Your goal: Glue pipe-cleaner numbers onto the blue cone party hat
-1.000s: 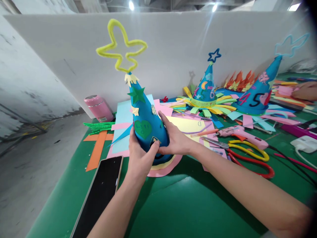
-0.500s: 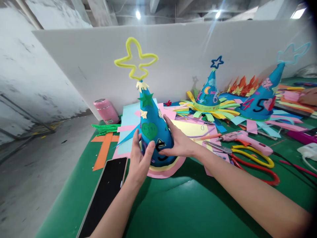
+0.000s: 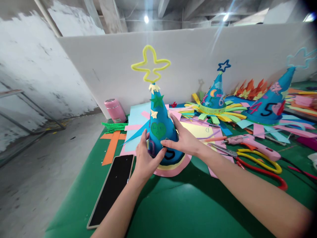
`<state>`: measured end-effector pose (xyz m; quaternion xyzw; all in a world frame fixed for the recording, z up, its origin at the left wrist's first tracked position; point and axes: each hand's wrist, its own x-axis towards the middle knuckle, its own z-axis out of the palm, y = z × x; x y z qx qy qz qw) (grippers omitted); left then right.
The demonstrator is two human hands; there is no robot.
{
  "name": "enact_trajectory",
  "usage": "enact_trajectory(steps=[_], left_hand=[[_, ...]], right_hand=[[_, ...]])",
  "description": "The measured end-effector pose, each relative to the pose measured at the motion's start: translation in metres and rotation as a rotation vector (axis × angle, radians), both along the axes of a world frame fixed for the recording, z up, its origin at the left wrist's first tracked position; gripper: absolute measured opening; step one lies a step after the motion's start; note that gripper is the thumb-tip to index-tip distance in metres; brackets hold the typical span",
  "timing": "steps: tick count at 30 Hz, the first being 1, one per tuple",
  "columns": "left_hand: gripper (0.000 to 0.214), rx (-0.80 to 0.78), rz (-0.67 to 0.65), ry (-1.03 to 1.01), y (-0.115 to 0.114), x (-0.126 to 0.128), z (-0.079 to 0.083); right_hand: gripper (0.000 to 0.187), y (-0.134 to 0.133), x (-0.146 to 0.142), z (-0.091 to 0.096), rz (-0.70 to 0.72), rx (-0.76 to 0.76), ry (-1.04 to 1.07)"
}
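Observation:
A blue paper cone hat (image 3: 160, 132) stands upright on the green table (image 3: 178, 208), topped by a yellow pipe-cleaner star (image 3: 150, 64). It bears a green star, a green heart and a black number. Its pink and yellow brim (image 3: 173, 167) lies flat. My left hand (image 3: 146, 158) cups the cone's lower left side, thumb across the front. My right hand (image 3: 183, 140) grips the cone's right side, fingers curled onto it.
A black phone (image 3: 112, 188) lies at my left. Red-and-yellow scissors (image 3: 260, 162) and a pink glue gun (image 3: 250, 142) lie right of the hat. Two more blue cone hats (image 3: 215, 96) (image 3: 272, 102) stand behind on paper strips. A pink bottle (image 3: 115, 110) stands by the white board.
The cone has been turned between my hands, so a different black mark faces front. It stands more upright. My view has shifted left and back.

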<state>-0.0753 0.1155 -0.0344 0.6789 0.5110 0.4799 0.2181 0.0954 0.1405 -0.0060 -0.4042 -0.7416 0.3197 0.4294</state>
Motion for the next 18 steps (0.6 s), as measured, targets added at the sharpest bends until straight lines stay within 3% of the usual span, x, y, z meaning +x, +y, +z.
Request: enact_trajectory(steps=[18], left_hand=[[0.078,-0.071,0.004,-0.035,0.003,0.003,-0.003]], right_hand=[[0.093,-0.002,0.008,-0.007,0.112,-0.02,0.091]])
